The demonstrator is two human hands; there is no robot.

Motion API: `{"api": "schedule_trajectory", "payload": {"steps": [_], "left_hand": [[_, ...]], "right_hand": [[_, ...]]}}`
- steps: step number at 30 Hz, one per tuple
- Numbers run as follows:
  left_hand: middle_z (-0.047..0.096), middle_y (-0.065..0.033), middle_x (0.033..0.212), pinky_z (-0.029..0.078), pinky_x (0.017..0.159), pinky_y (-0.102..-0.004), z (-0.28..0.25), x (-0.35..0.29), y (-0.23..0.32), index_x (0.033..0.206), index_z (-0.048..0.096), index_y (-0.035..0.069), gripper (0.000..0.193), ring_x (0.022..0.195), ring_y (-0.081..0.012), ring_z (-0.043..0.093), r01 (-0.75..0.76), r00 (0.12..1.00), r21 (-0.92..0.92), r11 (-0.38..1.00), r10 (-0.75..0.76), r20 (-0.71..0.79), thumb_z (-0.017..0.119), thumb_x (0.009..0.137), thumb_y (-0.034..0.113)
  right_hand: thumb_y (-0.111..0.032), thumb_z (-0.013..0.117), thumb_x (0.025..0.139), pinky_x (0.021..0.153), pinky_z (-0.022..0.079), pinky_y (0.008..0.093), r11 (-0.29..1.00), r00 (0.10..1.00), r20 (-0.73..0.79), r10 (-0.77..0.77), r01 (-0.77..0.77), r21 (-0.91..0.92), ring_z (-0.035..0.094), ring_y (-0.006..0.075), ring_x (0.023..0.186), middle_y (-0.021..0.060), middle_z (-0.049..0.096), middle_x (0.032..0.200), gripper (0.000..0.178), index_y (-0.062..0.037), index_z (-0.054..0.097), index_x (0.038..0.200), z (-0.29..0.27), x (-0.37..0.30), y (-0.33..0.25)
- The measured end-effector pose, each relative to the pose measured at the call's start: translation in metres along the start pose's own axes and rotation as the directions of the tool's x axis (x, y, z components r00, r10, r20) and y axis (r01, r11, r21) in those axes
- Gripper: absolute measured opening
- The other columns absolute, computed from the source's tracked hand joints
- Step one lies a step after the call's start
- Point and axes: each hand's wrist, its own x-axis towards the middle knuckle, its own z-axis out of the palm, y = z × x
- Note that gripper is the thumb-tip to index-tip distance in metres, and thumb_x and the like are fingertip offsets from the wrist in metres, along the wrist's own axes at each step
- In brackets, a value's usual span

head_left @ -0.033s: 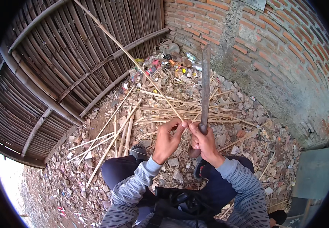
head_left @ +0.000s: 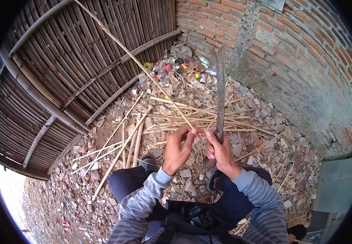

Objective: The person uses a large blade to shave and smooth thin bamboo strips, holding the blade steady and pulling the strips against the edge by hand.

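Note:
My left hand (head_left: 177,151) is closed, its thumb and fingers pinching the near end of a long, thin bamboo strip (head_left: 139,66). The strip slants up and away to the far left, in front of the bamboo wall. My right hand (head_left: 221,155) is wrapped round the handle of a machete (head_left: 220,89), whose dark, worn blade points up and away from me. Its rounded handle end shows below the fingers. The right fingertips are close to the left ones at the strip's end; whether they touch the strip is hard to tell.
Cut bamboo strips (head_left: 184,119) lie crosswise beyond my hands, with longer pieces (head_left: 119,152) at the left. Stony rubble (head_left: 82,203) covers the ground. A bamboo-slat wall (head_left: 94,53) rises at left, a brick wall (head_left: 273,61) at right. Coloured litter (head_left: 180,67) fills the far corner.
My left hand has shifted slightly left with the bamboo strip, whose far end has swung a little left. The fingertips of my two hands are slightly farther apart. The machete has barely moved.

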Motion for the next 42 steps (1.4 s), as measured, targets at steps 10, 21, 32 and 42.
{"api": "schedule_trajectory", "payload": {"steps": [10, 21, 32, 42], "left_hand": [[0.073, -0.0086, 0.094, 0.051, 0.066, -0.0272, -0.018, 0.003, 0.000, 0.126, 0.061, -0.001, 0.023, 0.074, -0.0105, 0.063, 0.072, 0.987, -0.229, 0.971, -0.036, 0.155, 0.043, 0.113, 0.006], [0.055, -0.0059, 0.076, 0.043, 0.067, -0.0297, -0.024, -0.004, -0.003, 0.116, 0.064, -0.002, 0.021, 0.072, -0.0127, 0.052, 0.028, 0.977, -0.087, 0.996, -0.009, 0.211, 0.047, 0.111, 0.009], [0.062, -0.0235, 0.070, 0.043, 0.055, -0.0489, -0.005, -0.014, 0.014, 0.099, 0.061, -0.004, 0.012, 0.060, -0.0442, 0.061, -0.215, 0.964, 0.339, 0.916, 0.255, -0.077, 0.057, 0.103, 0.007], [0.060, -0.0230, 0.065, 0.043, 0.052, -0.0501, -0.007, -0.014, 0.014, 0.101, 0.063, 0.000, 0.016, 0.057, -0.0435, 0.061, -0.211, 0.970, 0.348, 0.914, 0.241, -0.044, 0.057, 0.106, 0.014]], "right_hand": [[-0.050, 0.050, 0.110, 0.044, 0.034, 0.0287, 0.705, 0.828, 0.118, -0.548, 0.533, -0.468, 0.046, 0.0072, 0.047, -0.0010, 0.048, 0.058, 0.054, -0.0005, 0.058, 0.090, -0.046, 0.021, -0.017], [-0.060, 0.072, 0.093, 0.052, 0.052, 0.0418, 0.004, 0.675, 0.458, -0.579, 0.564, -0.826, 0.070, 0.0308, 0.059, 0.0137, 0.067, 0.069, 0.057, -0.0041, 0.069, 0.103, -0.039, 0.018, -0.024], [-0.064, 0.069, 0.093, 0.050, 0.051, 0.0415, -0.044, 0.679, 0.493, -0.543, 0.564, -0.825, 0.068, 0.0294, 0.056, 0.0124, 0.065, 0.066, 0.064, -0.0014, 0.069, 0.106, -0.037, 0.019, -0.015], [-0.066, 0.069, 0.092, 0.054, 0.049, 0.0460, 0.013, 0.728, 0.486, -0.483, 0.561, -0.827, 0.066, 0.0348, 0.060, 0.0121, 0.061, 0.066, 0.062, -0.0043, 0.067, 0.099, -0.048, 0.023, -0.027]]}}
